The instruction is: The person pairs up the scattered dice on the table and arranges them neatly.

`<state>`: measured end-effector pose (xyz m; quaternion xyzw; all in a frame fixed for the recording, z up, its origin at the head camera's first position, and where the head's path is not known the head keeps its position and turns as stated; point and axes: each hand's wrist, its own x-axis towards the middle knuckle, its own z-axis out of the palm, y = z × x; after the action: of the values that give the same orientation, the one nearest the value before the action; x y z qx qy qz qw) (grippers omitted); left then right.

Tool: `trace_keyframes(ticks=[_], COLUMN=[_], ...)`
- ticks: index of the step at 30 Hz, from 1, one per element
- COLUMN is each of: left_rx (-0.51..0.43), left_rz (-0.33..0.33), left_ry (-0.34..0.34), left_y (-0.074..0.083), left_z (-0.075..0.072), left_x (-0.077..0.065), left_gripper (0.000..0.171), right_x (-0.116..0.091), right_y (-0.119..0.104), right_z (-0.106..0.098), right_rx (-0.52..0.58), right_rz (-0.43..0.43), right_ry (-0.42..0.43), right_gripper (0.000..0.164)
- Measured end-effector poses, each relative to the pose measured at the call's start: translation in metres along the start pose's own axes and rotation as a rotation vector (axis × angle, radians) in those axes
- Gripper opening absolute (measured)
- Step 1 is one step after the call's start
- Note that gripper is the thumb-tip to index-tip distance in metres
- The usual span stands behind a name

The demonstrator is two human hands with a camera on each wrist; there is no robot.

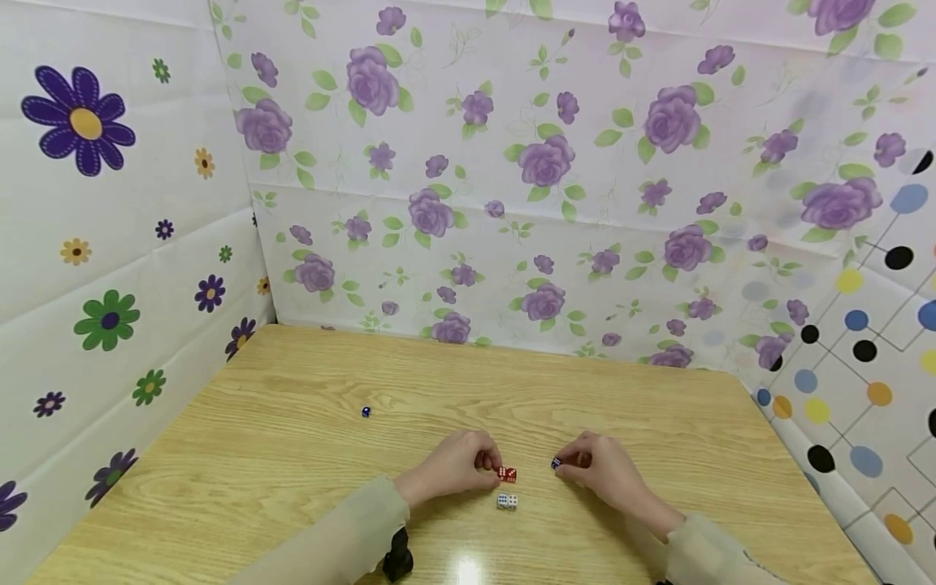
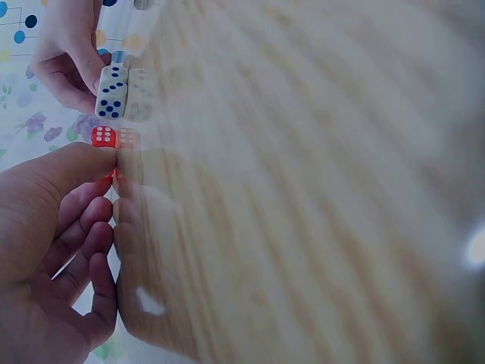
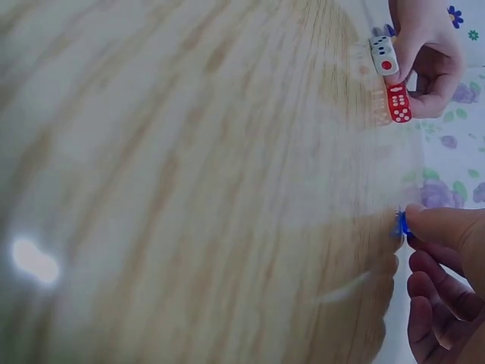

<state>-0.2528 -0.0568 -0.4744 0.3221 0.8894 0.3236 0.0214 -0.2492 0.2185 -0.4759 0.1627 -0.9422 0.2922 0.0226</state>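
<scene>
Near the middle of the wooden table, two red dice (image 1: 511, 474) sit side by side. My left hand (image 1: 462, 463) pinches the left one between thumb and forefinger. Just nearer to me lie two white dice (image 1: 507, 501) with their sides together. To the right of the red pair, my right hand (image 1: 603, 471) holds a blue die (image 1: 556, 463) by thumb and fingertips at the tabletop. In the right wrist view the thumb covers most of that blue die (image 3: 404, 224). A second blue die (image 1: 366, 412) lies alone farther back on the left, apart from both hands.
The light wooden table (image 1: 292, 382) reflects a bright spot at its front. A purple-flowered cloth (image 1: 468, 162) hangs behind its back edge. Other patterned cloths stand at the left (image 1: 110, 244) and right sides. A black object (image 1: 398, 556) is at my left wrist.
</scene>
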Motion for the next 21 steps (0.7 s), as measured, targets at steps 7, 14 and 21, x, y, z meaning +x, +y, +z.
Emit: trace_keyframes(ticks=[7,14,21], left_rx=[0.0,0.001,0.0], left_rz=[0.002,0.001,-0.005], left_ry=[0.002,0.004,0.002], left_y=[0.001,-0.001,-0.002], left_z=[0.0,0.001,0.001], left_x=[-0.001,0.0,0.001], left_gripper=[0.009,0.009,0.01], right_x=[0.001,0.005,0.013], right_y=[-0.005,-0.01,-0.018], right_z=[0.002,0.007,0.014], right_rx=[-0.009,-0.032,-0.013], right_rz=[0.0,-0.02,-0.049], right_ry=[0.002,0.013,0.008], right_gripper=[0.009,0.009,0.008])
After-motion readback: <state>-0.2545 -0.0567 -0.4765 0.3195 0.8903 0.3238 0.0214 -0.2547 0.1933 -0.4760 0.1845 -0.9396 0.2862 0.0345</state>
